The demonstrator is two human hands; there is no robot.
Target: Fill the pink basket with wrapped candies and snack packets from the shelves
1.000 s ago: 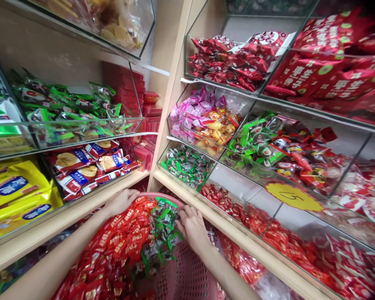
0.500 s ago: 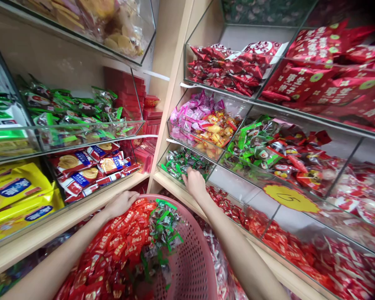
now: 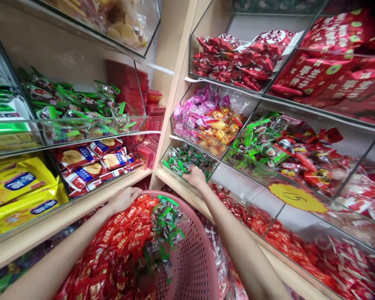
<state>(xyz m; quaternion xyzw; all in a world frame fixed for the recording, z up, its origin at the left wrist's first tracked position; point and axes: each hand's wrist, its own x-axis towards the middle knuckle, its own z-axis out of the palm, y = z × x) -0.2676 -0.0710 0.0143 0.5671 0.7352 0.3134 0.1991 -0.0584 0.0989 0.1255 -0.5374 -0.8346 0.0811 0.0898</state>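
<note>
A pink perforated basket (image 3: 190,266) sits low in front of me, heaped with red-wrapped candies (image 3: 118,246) and a clump of green-and-clear wrapped candies (image 3: 164,221). My left hand (image 3: 123,199) grips the basket's far rim, fingers curled over it. My right hand (image 3: 194,176) reaches into the lowest glass bin of green-wrapped candies (image 3: 184,158) on the right shelf, fingers buried among the wrappers; whether they hold any is hidden.
Glass-fronted bins line both sides: pink and yellow sweets (image 3: 203,116), green and red packets (image 3: 268,141), red bags (image 3: 237,58) above, red candies (image 3: 300,246) below. Left shelves hold biscuit packs (image 3: 90,160) and yellow packets (image 3: 15,187). A yellow price tag (image 3: 295,196) marks one bin.
My right hand left the basket's candy pile, rose to the green-candy bin and has pushed in among the wrappers. The left hand stayed on the basket rim.
</note>
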